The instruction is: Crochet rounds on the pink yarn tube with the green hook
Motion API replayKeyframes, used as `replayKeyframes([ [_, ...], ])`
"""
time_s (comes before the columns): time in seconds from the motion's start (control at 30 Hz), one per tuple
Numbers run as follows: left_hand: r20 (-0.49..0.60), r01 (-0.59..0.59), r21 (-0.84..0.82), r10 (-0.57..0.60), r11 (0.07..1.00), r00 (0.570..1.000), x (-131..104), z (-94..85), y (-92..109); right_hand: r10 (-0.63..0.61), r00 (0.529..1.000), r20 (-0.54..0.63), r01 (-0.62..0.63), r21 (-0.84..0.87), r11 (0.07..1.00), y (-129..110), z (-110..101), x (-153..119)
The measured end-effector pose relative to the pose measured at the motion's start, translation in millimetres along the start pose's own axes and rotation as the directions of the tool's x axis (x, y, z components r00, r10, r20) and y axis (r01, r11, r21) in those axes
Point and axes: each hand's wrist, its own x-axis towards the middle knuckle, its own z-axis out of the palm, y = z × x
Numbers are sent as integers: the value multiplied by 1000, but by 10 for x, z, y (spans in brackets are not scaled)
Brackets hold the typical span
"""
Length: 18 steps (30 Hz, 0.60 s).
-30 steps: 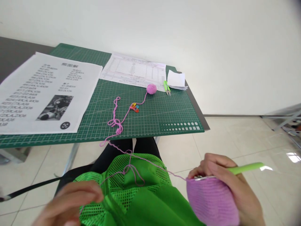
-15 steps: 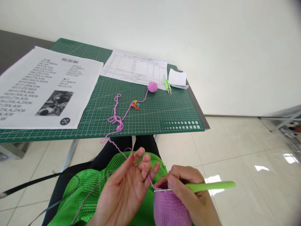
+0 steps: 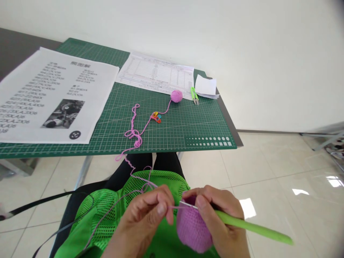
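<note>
My left hand (image 3: 149, 215) is closed, pinching pink yarn (image 3: 176, 207) between thumb and fingers. From there the strand runs taut to the metal tip of a crochet hook with a green handle (image 3: 255, 226). My right hand (image 3: 220, 215) wraps round that hook and also steadies a pink crocheted piece (image 3: 192, 229), whose open rim is partly hidden by the fingers. Slack yarn trails up from my left hand over the mat's front edge to a pink yarn ball (image 3: 176, 96).
On the green cutting mat (image 3: 166, 132) lie colourful stitch markers (image 3: 156, 117), green snips (image 3: 194, 96), small white papers (image 3: 205, 86), a printed table sheet (image 3: 156, 73) and a pattern sheet (image 3: 61, 82). A dark strap (image 3: 40, 203) crosses the lower left.
My left hand has gone from spread fingers to a pinch on the yarn. The hook's handle now tilts down to the right, and the crocheted piece is turned and slightly higher.
</note>
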Motion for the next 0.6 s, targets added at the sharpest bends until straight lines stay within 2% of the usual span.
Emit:
replayKeyframes([
  [0.13,21,152,-270,-152,951,988,81,43,-28,-66,992,-109,63,-32,997,-58,55,-26],
  [0.27,-1,177,-365,-191,914,982,65,114,-51,-150,966,-209,144,-47,989,-85,91,-1],
  [0.37,-10,138,-295,-148,946,989,37,186,-21,-215,949,-229,210,-47,977,-116,92,36],
  [0.43,-11,86,-220,-91,972,996,30,218,-6,-258,945,-203,248,-73,966,-138,70,48],
  [0.6,20,-108,79,106,991,994,57,204,-16,-384,916,-113,362,-175,915,-151,14,63],
])
